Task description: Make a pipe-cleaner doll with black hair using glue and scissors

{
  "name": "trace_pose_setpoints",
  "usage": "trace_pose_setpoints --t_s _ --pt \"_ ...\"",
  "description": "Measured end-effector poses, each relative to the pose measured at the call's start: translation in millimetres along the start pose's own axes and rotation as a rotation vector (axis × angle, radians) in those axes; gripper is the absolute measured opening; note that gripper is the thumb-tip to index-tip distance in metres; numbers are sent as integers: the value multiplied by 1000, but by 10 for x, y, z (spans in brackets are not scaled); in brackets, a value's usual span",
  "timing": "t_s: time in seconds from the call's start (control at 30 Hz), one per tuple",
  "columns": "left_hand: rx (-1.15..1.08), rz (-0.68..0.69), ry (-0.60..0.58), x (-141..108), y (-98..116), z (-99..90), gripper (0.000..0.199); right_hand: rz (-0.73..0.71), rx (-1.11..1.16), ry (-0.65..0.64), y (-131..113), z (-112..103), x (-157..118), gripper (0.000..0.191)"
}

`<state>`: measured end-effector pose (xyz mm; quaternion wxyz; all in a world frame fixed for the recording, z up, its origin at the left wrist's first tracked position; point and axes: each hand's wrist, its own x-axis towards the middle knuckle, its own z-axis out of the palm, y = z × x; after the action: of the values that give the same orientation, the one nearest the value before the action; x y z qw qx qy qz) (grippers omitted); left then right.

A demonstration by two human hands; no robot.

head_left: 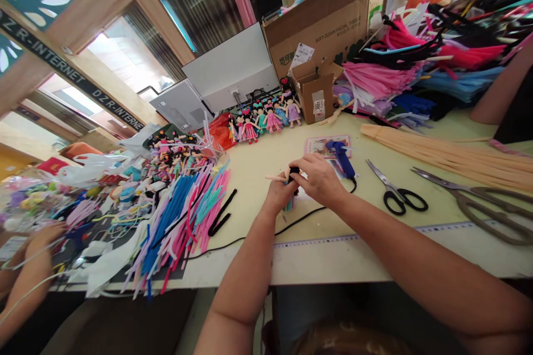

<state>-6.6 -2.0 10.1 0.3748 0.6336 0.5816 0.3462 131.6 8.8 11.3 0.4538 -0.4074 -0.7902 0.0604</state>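
Yellowish tabletop (250,169) is stretching out before a row of small dolls (272,119) and a cardboard box (318,30), with fuzzy coloured stems (175,216) spreading at left, as a person is handling a small black-and-beige piece (293,173) near the middle of the surface. The left hand (280,194) is gripping it with fingers drawn in, while the right hand (320,178) is pinching the black part between thumb and fingertips. Judging by that close hold, the step in hand is probably shaping or joining; the next move is likely calling for a steady left grip and small, precise pressure from the right. A blue glue gun (343,161) is lying just beyond the right hand, black-handled scissors (391,187) farther right. Fingers are covering much of the piece, so its full form is escaping view; whether the greenish strands (288,203) beneath are belonging to it, one cannot tell. At far left, a co-worker's hand (48,231) is blurring among the clutter, the arm being cut off by the frame's edge.
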Motion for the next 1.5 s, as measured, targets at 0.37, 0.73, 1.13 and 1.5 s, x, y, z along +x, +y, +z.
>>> trace_pose_setpoints --t_s 0.37,0.73,1.13,1.5 --pt "-12 3 0 5 -11 2 8 10 -4 -8 2 5 -1 14" --pt "28 16 -6 -6 16 -6 9 5 -21 -16 7 9 1 14" --pt "12 19 -14 2 -8 -5 10 -15 -34 3 13 22 -1 14" --pt "-5 13 -5 5 -16 4 10 -13 -36 2 9 4 -1 13"
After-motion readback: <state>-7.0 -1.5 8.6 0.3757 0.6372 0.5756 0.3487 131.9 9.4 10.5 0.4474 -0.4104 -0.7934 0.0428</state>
